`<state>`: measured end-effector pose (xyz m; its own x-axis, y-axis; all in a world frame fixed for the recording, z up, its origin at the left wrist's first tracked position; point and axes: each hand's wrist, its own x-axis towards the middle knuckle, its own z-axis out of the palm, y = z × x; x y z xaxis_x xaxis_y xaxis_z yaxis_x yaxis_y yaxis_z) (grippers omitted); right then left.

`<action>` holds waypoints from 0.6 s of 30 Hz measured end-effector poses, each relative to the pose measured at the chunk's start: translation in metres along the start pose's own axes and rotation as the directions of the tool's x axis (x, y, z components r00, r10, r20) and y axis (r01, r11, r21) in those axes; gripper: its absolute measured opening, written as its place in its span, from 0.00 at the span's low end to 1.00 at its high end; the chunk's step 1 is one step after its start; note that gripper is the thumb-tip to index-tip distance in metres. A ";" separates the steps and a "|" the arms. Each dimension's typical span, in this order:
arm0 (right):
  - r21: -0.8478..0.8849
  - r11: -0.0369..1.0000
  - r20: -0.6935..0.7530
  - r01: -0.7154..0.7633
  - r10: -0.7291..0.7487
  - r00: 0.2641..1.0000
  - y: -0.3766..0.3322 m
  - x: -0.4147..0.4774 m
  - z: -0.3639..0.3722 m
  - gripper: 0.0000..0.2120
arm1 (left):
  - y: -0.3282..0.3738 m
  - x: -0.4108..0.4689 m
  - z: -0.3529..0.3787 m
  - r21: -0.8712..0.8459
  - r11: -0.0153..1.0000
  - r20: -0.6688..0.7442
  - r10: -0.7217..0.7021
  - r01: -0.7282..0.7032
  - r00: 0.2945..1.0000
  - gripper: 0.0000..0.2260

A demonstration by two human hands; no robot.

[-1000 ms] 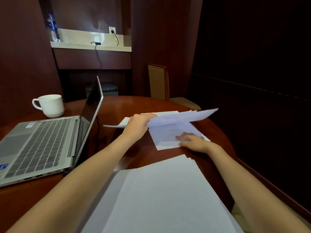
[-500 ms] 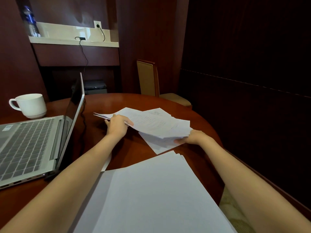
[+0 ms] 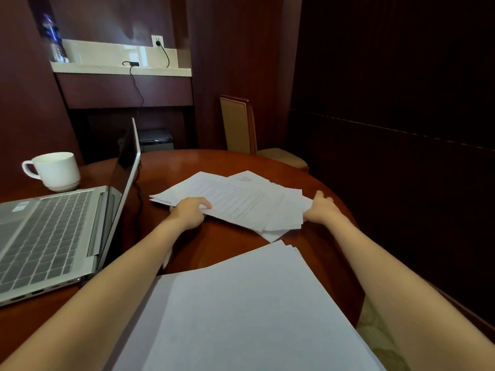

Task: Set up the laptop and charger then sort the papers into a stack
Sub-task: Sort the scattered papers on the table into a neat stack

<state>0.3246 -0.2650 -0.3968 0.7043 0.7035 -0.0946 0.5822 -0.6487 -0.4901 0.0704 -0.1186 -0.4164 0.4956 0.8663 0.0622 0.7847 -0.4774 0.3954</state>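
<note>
**Laptop is up; papers half gathered**

Head view: The laptop [image 3: 53,231] sits open on the left of the round table [image 3: 187,162]. The charger [image 3: 133,63] lies on the wall shelf, its lead plugged into the wall socket [image 3: 157,42]. So the set-up part looks done, or nearly so.

The sorting seems to be midway. A fanned, uneven bunch of loose papers [image 3: 241,202] lies at the middle of the table. A squarer near stack [image 3: 241,303] lies close to the person, well apart from the bunch. The left hand [image 3: 188,211] grips the bunch's near-left edge, with fingers curled and one finger lying on top. The right hand [image 3: 320,208] is against the bunch's right edge with the thumb raised. What seems left is to square these sheets and join them with the near stack.

Hard to make out:
- Whether the right hand pinches the sheets or only pushes them, since the paper covers part of its fingers.
- Whether the dark cable behind the screen actually enters the laptop, since the lid hides that side.
- The print on the sheets, which is too small to read.
- The near stack's lower edge, which is cut off by the frame.
- How many sheets lie under the left forearm.
</note>
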 end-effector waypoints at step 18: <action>0.796 0.342 0.406 -0.499 0.311 0.860 -0.039 -0.010 -0.011 0.12 | 0.022 -0.025 -0.006 0.524 0.832 0.016 0.208 -0.185 0.978 0.16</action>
<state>0.2989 -0.2501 -0.3673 0.6217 0.5207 -0.5852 -0.4763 -0.3418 -0.8101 0.0727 -0.1501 -0.4034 0.6537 0.7457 0.1286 0.7557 -0.6344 -0.1626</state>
